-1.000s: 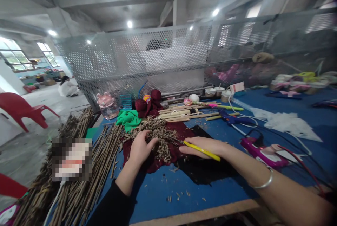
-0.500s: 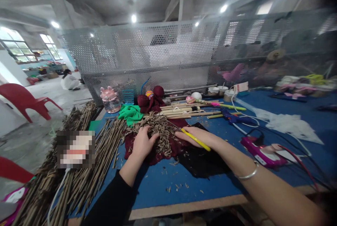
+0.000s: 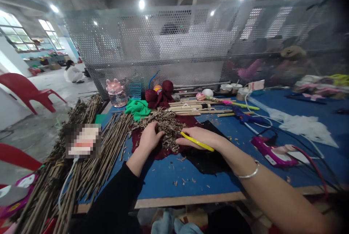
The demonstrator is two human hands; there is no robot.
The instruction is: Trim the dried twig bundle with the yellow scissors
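Note:
My left hand (image 3: 150,137) rests on the near left side of a heap of dry brown plant bits (image 3: 169,132), thumb spread away from its fingers. Across my right hand (image 3: 200,136), at the heap's right side, lies a yellow-handled tool (image 3: 197,142). Its thin metal end points toward the heap; the exact kind is unclear. Under the heap is dark red cloth (image 3: 159,154). A black cloth (image 3: 208,161) lies beneath my right hand and forearm.
Long dry stalks (image 3: 106,150) lie at left. Green cloth (image 3: 137,108), a pink-lidded bottle (image 3: 116,94) and sticks (image 3: 191,107) are behind. To the right are a blue glue gun (image 3: 248,117), a purple power strip (image 3: 272,152) and cables.
The camera view has tilted downward slightly. My right hand and the yellow-handled tool have moved a little leftward, closer to my left hand and the heap.

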